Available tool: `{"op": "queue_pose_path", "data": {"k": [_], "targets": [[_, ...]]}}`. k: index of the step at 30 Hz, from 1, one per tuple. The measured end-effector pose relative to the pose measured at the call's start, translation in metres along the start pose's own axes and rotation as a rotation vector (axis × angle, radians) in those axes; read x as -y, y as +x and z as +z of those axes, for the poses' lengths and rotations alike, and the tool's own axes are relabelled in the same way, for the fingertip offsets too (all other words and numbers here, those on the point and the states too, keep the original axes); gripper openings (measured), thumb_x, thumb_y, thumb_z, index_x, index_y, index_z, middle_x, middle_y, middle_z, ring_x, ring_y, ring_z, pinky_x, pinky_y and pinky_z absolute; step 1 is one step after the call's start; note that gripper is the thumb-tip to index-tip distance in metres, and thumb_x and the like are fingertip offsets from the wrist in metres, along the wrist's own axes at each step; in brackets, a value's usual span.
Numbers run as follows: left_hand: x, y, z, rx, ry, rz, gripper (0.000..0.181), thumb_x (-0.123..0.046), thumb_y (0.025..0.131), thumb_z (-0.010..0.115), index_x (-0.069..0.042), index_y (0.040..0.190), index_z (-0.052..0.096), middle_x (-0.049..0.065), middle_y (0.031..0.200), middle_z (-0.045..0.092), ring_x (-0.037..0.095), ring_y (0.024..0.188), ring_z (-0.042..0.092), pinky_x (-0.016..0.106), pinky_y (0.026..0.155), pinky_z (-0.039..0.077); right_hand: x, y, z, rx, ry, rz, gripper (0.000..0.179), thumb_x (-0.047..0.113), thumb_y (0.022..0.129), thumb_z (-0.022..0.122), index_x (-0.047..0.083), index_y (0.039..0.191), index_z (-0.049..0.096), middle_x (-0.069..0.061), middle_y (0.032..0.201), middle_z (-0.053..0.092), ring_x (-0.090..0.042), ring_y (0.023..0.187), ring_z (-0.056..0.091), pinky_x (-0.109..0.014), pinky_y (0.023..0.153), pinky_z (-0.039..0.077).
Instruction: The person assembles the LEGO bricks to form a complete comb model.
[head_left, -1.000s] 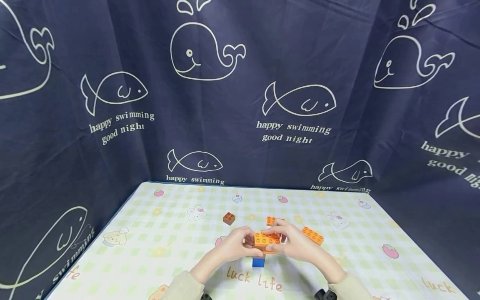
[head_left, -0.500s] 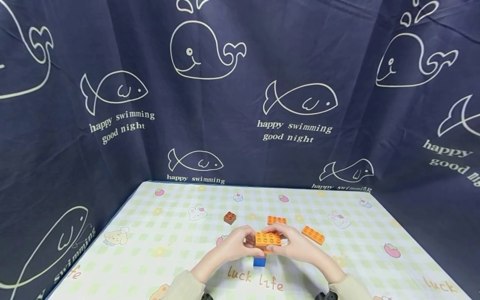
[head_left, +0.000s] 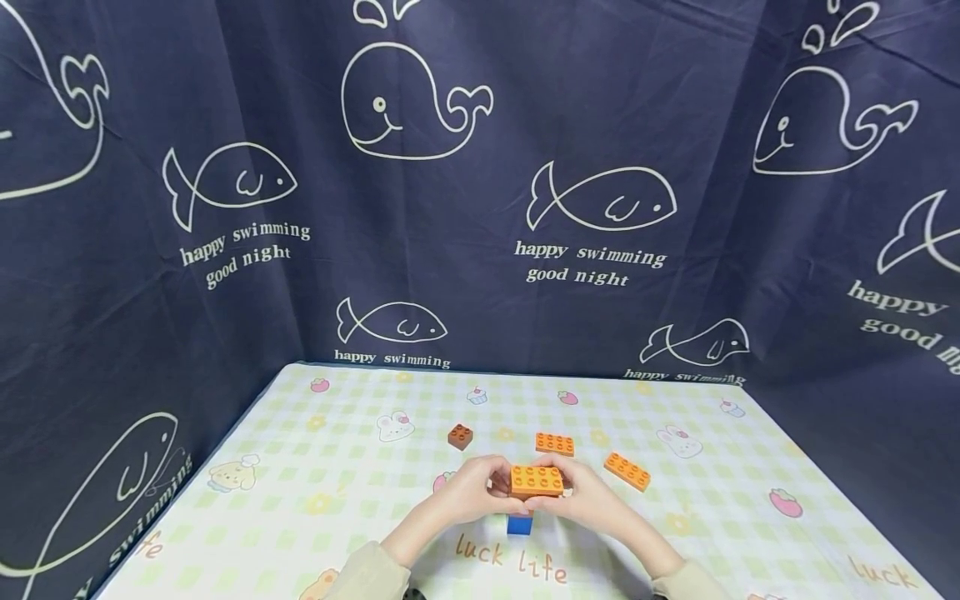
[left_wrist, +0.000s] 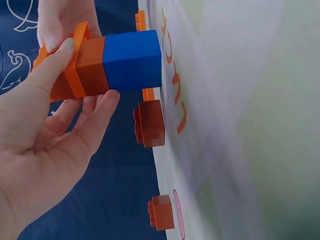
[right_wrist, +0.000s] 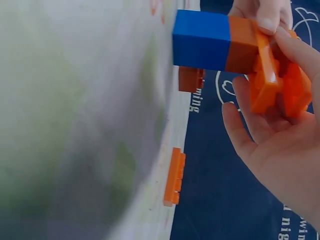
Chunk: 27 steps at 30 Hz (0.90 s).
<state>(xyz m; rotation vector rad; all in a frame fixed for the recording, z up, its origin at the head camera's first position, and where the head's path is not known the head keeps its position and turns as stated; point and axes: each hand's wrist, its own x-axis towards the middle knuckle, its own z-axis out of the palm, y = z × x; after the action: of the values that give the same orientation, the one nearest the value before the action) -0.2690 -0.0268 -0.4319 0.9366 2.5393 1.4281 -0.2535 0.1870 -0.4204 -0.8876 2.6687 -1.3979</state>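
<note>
A toy brick tower stands upright on the table between both hands. Its base is a blue brick [left_wrist: 133, 60], with a brown brick [right_wrist: 242, 45] on that. Above come an orange plate [right_wrist: 266, 70], another brown brick, mostly covered by fingers, and a top orange plate [head_left: 536, 480] with studs up. My left hand [head_left: 477, 486] grips the upper tower from the left, thumb along its near side. From the right, my right hand [head_left: 581, 492] holds the same upper part, thumb at the near side and fingers behind. The two thumb tips come close together in front.
Behind the hands lie a small brown brick [head_left: 460, 436], an orange plate [head_left: 554, 443] and an angled orange plate [head_left: 627, 472]. Another brown brick [left_wrist: 152, 123] sits near the tower, hidden in the head view. A dark fish-print curtain [head_left: 480, 250] encloses the patterned table [head_left: 255, 533].
My right fingers have slid off the top plate's studs toward its far edge, and the right thumb has shifted along the near side. The tower and left hand stay in place.
</note>
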Motion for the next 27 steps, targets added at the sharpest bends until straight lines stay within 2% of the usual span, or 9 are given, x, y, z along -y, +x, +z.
{"op": "queue_pose_path", "data": {"k": [9, 17, 27], "targets": [[0.0007, -0.0004, 0.001, 0.002, 0.0, 0.005, 0.027, -0.023, 0.073, 0.081, -0.011, 0.087, 0.061, -0.007, 0.082, 0.06, -0.001, 0.075, 0.056, 0.013, 0.069, 0.052, -0.0058, 0.0, 0.0043, -0.016, 0.046, 0.053, 0.036, 0.032, 0.08, 0.074, 0.016, 0.109, 0.06, 0.001, 0.1, 0.064, -0.007, 0.086, 0.059, -0.022, 0.075, 0.047], [0.0001, 0.0018, -0.0004, 0.001, -0.006, 0.013, 0.028, -0.023, 0.072, 0.081, -0.01, 0.087, 0.061, -0.006, 0.082, 0.061, 0.002, 0.076, 0.058, 0.013, 0.069, 0.052, -0.0064, 0.0018, 0.0031, -0.014, 0.085, 0.081, 0.036, 0.029, 0.079, 0.075, 0.012, 0.107, 0.059, -0.004, 0.098, 0.063, -0.008, 0.082, 0.058, -0.021, 0.071, 0.047], [-0.0027, 0.0004, -0.0029, 0.02, 0.031, 0.012, 0.027, -0.023, 0.072, 0.081, -0.011, 0.087, 0.062, -0.007, 0.082, 0.06, 0.003, 0.076, 0.059, 0.013, 0.069, 0.051, -0.0058, 0.0011, 0.0041, 0.019, 0.163, 0.095, 0.034, 0.024, 0.081, 0.074, 0.007, 0.106, 0.058, -0.008, 0.1, 0.062, -0.008, 0.08, 0.059, -0.021, 0.07, 0.05]]}}
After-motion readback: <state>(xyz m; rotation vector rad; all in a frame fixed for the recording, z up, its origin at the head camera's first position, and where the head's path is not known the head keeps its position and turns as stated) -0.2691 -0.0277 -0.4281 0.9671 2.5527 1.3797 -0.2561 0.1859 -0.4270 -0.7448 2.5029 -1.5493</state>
